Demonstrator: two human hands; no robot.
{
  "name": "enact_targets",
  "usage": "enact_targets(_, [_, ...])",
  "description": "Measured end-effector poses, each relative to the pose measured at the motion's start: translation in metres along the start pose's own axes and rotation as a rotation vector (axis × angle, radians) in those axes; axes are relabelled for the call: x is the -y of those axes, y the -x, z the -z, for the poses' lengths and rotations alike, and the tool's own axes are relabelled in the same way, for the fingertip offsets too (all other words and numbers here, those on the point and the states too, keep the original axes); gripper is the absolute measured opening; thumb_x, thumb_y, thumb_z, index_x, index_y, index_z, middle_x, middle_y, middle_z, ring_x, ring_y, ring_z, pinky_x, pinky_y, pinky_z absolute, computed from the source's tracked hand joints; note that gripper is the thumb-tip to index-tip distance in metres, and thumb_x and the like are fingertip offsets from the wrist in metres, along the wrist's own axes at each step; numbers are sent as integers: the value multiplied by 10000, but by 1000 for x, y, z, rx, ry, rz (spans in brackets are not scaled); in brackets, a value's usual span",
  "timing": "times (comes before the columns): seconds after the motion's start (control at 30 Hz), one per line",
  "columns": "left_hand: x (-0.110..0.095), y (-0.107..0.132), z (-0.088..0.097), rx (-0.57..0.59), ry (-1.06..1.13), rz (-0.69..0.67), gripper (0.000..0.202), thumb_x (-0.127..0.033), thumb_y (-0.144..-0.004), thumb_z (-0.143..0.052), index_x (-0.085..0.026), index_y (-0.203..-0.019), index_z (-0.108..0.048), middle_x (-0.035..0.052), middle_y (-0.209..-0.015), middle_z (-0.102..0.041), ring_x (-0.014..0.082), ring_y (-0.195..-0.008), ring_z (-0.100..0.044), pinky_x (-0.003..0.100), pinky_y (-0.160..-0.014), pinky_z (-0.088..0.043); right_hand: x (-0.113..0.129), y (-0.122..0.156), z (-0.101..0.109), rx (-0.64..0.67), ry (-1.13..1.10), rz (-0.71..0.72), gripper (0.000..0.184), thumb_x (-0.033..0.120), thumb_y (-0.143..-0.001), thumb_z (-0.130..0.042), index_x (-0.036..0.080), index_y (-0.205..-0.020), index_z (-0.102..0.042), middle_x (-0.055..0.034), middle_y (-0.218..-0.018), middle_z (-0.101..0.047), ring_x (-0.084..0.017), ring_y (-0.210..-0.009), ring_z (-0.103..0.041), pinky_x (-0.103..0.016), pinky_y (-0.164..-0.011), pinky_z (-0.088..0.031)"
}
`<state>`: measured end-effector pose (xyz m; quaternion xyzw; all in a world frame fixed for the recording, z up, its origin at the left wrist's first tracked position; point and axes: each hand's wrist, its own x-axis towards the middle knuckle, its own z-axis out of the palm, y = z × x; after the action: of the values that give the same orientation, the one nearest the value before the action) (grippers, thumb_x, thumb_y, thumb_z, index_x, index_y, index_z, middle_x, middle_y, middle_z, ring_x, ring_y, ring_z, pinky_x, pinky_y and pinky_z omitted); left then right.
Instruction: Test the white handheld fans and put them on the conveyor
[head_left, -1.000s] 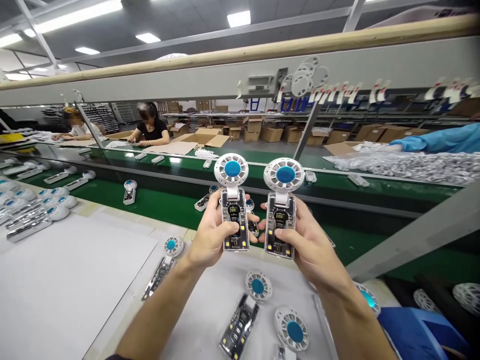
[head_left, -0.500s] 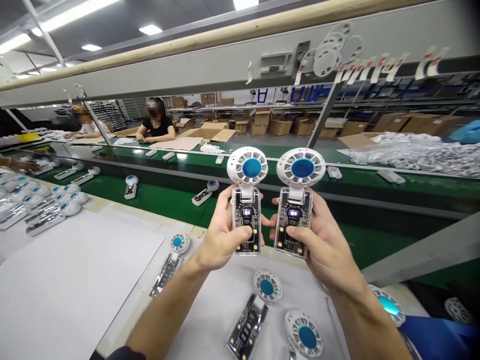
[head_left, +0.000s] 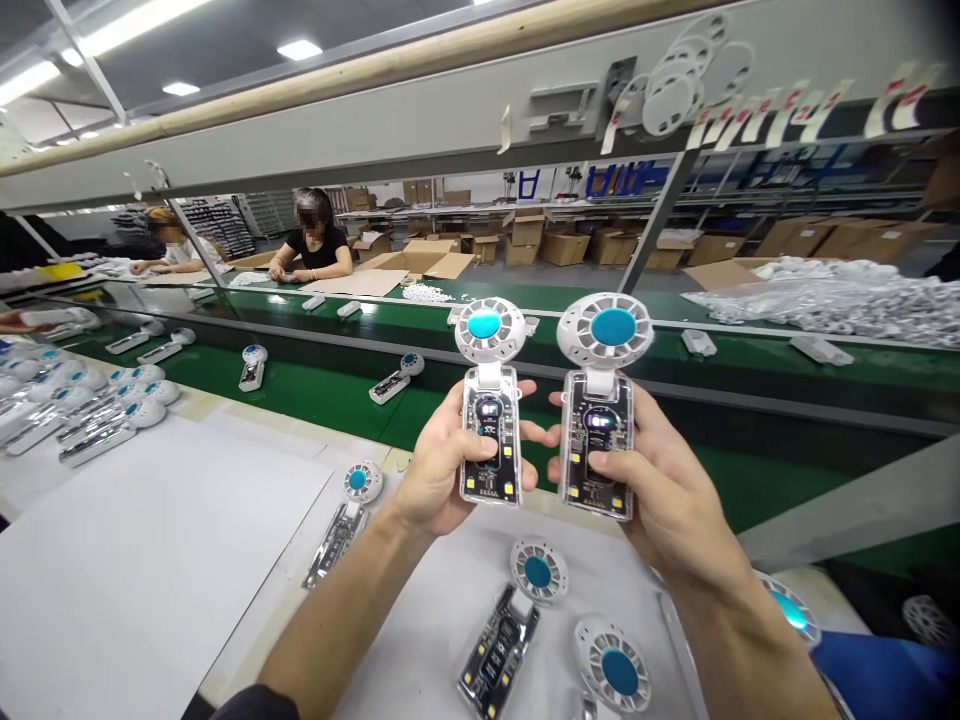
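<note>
My left hand point(head_left: 439, 470) grips a small handheld fan point(head_left: 489, 405) with a clear body and a white round head with a blue centre, thumb pressed on its front. My right hand point(head_left: 664, 490) holds a second fan point(head_left: 600, 410) of the same kind upright beside it, thumb also on its body. Both fans are raised side by side above the white table point(head_left: 150, 560), their small displays lit. More fans lie flat below my hands: one point(head_left: 514, 620) under the left fan, another point(head_left: 611, 670) by my right forearm, a third point(head_left: 345, 515) to the left.
A green conveyor belt point(head_left: 315, 390) runs past the table's far edge with single fans point(head_left: 394, 380) on it. Several fans are piled at the far left point(head_left: 90, 415). Two people sit across the belt point(head_left: 315, 240). Cardboard boxes and a heap of bagged parts point(head_left: 825, 300) lie beyond.
Both hands have kept their grip on the fans and shifted slightly right and apart in view. The fans on the belt have drifted left.
</note>
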<state>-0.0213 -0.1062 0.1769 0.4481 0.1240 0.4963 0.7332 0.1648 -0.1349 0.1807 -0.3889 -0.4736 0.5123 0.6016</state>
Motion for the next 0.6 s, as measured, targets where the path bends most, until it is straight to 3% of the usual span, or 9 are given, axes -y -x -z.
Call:
enact_targets(0.17, [0, -1, -1, -5, 42, 49, 507, -183, -772, -672, -178, -1273, -590, 108, -1010, -748, 172, -643, -674, 306, -587, -545, 0, -1, -1, -1, -14, -27, 687, 213, -765, -719, 326, -1395, -470, -68, -1315, -617, -192, -881, -690, -291, -609, -614])
enact_targets(0.5, [-2, 0, -6, 10, 97, 82, 526, -182, -738, -689, -175, -1258, -613, 76, -955, -738, 163, -615, -668, 295, -566, -533, 0, 2, 2, 15, 4, -32, 701, 218, -763, -710, 340, -1406, -458, -64, -1339, -619, -157, -747, -684, -298, -593, -609])
enact_targets(0.6, [-2, 1, -8, 14, 83, 64, 532, -180, -749, -694, -173, -1270, -583, 62, -924, -720, 162, -609, -668, 299, -568, -530, -1, 2, 3, 29, 6, -15, 701, 233, -780, -705, 346, -1425, -453, -60, -1260, -654, -157, -720, -677, -293, -575, -599])
